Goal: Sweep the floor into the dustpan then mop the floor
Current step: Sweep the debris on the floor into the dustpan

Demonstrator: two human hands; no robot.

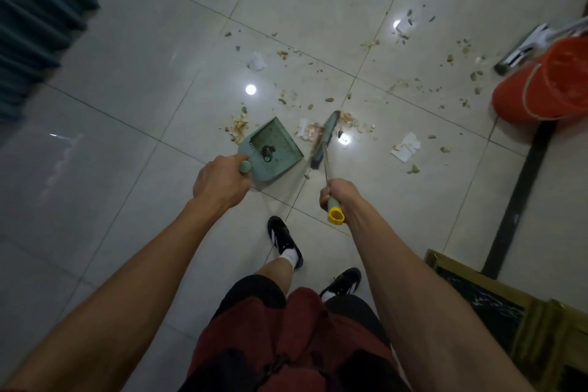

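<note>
A green dustpan (273, 149) rests on the pale tiled floor (127, 105), its open side facing right. My left hand (219, 181) is shut on the dustpan's upright handle. My right hand (337, 194) grips the broom (324, 140) by its handle, near the yellow end cap. The broom head touches the floor just right of the dustpan, beside a small heap of scraps (313, 132). Crumbs, pebbles and bits of white paper (405, 146) lie scattered over the tiles ahead and to the right.
An orange bucket (547, 86) stands at the right edge with a mop head (521, 51) behind it. A dark strip (521, 194) runs along the floor below the bucket. A wooden frame (509, 305) sits at lower right, dark curtains (38, 9) at upper left. My feet are below the dustpan.
</note>
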